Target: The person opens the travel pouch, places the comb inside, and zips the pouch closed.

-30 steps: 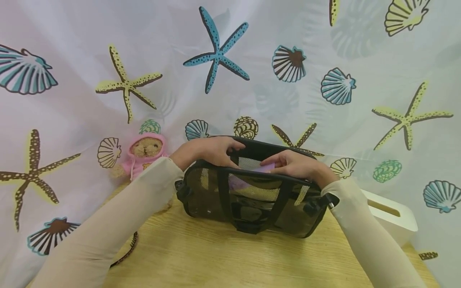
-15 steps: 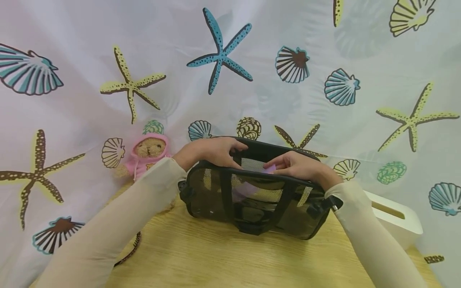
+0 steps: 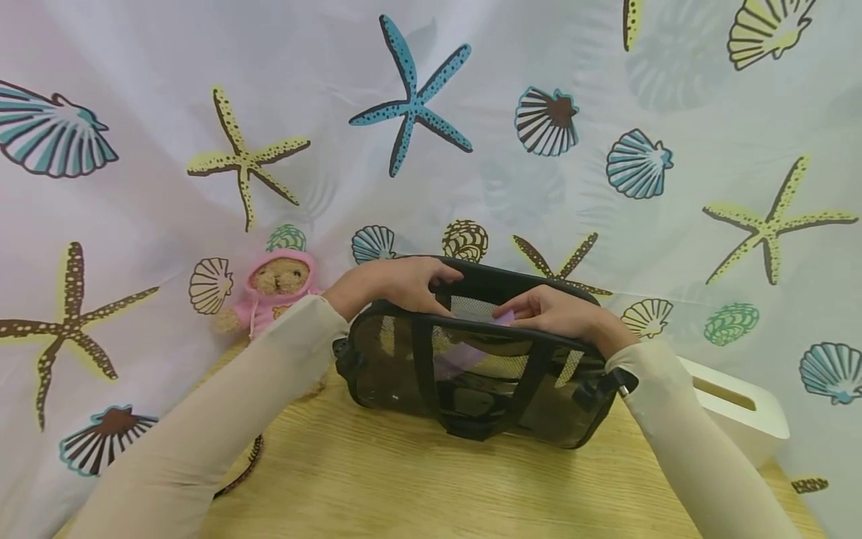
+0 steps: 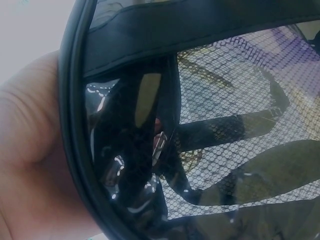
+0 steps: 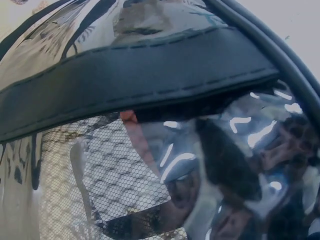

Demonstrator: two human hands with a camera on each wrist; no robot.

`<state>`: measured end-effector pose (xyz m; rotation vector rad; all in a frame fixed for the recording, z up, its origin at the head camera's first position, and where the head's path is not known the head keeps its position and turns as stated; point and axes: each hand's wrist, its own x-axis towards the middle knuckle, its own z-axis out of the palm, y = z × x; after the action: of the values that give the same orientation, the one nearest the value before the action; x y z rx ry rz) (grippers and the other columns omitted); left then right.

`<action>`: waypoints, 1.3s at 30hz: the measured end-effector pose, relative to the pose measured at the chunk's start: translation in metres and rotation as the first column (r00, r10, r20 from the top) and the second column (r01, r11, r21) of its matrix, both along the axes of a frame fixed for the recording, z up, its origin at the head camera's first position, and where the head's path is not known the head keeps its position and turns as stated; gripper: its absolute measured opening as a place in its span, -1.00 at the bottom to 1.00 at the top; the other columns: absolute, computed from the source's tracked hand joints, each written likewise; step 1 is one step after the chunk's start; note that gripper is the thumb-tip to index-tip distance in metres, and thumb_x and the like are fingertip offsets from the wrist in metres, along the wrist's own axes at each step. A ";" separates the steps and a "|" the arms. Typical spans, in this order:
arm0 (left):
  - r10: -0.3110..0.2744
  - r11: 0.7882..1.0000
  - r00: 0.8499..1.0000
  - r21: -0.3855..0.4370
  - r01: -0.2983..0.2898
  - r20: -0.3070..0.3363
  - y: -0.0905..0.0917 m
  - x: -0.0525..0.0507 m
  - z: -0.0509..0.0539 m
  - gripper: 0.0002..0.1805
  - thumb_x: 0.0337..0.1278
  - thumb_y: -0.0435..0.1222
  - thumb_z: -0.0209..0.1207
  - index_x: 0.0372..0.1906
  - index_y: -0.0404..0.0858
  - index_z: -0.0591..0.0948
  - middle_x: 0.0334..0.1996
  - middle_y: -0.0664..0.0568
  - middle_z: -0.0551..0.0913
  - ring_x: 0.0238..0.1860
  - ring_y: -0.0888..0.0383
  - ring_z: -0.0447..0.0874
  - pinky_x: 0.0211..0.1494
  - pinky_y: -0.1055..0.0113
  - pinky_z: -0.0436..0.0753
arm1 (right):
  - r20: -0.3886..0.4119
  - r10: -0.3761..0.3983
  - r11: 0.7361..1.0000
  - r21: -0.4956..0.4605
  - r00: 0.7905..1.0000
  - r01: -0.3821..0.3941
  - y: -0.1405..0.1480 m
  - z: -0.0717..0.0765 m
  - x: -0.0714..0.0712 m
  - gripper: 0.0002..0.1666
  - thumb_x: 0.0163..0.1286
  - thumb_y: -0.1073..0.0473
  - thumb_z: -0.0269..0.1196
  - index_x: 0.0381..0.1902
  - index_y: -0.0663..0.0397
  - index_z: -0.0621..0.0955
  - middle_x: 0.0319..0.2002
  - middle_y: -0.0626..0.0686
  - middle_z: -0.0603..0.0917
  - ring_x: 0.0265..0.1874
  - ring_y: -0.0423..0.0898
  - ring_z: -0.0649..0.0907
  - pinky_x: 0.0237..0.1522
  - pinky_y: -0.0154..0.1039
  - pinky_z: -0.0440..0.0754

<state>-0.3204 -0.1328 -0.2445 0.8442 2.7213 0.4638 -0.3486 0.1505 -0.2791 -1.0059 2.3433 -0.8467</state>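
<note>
A smoky see-through bag [image 3: 397, 374] with black trim, black handles and mesh patches stands on the wooden table, its top unzipped. My left hand [image 3: 407, 284] reaches over the left end into the opening, thumb and fingers apart, with nothing seen between them. At the right of the opening my right hand [image 3: 555, 308] pinches the edge of a thin purple thing [image 3: 503, 318]. More of it shows dimly through the clear front; its kind is unclear. In the left wrist view a purple patch [image 4: 295, 65] shows behind the mesh. The bag's side hides most of the right hand in the right wrist view.
A teddy bear [image 3: 279, 288] in a pink hoodie sits at the back left. The white tissue box [image 3: 737, 412] stands right of the bag by the curtain. Near my left forearm lies a dark braided band [image 3: 245, 468], partly hidden by the sleeve.
The purple thing shows less above the bag's front rim than a second ago, having sunk lower. Both hands stay nearly in place; the whole view has shifted slightly.
</note>
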 end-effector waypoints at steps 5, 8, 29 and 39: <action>-0.001 1.000 1.000 0.011 0.001 0.008 -0.001 0.000 0.000 -0.13 0.36 -0.07 0.30 0.61 -0.25 0.20 0.54 -0.19 0.33 0.56 -0.15 0.31 0.54 -0.03 0.41 | 0.003 -0.004 1.000 0.016 1.000 0.004 -0.001 0.000 0.000 -0.44 0.58 0.09 0.19 0.41 0.25 0.49 0.15 0.19 0.75 0.15 0.00 0.74 0.24 -0.09 0.63; -0.002 1.000 1.000 0.017 0.001 0.014 -0.001 0.000 0.000 -0.13 0.35 -0.06 0.30 0.61 -0.25 0.20 0.55 -0.19 0.32 0.56 -0.15 0.30 0.54 -0.03 0.41 | -0.016 0.002 0.999 0.033 1.000 -0.002 -0.001 -0.001 -0.001 -0.46 0.59 0.09 0.18 0.40 0.22 0.51 0.19 0.19 0.72 0.17 0.00 0.72 0.24 -0.07 0.63; -0.012 1.000 1.000 0.011 0.012 0.008 0.001 -0.001 0.000 -0.12 0.36 -0.05 0.30 0.61 -0.28 0.19 0.55 -0.20 0.33 0.56 -0.15 0.30 0.55 -0.02 0.40 | -0.101 -0.058 0.997 0.038 0.993 0.062 -0.001 0.001 0.006 -0.52 0.64 0.04 0.09 0.36 0.14 0.57 0.33 0.13 0.63 0.34 0.09 0.61 0.39 0.13 0.52; 0.030 0.999 0.999 0.037 -0.028 -0.035 -0.004 -0.001 -0.004 -0.14 0.35 0.04 0.28 0.60 -0.20 0.24 0.50 -0.14 0.41 0.52 -0.11 0.37 0.51 -0.04 0.44 | -0.047 -0.096 0.995 0.000 0.994 0.096 0.002 0.009 0.009 -0.50 0.65 0.02 0.08 0.39 0.13 0.54 0.29 0.17 0.66 0.29 0.09 0.64 0.31 0.11 0.59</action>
<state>-0.3211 -0.1370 -0.2487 0.8311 2.7691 0.5102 -0.3396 0.1527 -0.2703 -0.9278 2.4482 -0.8651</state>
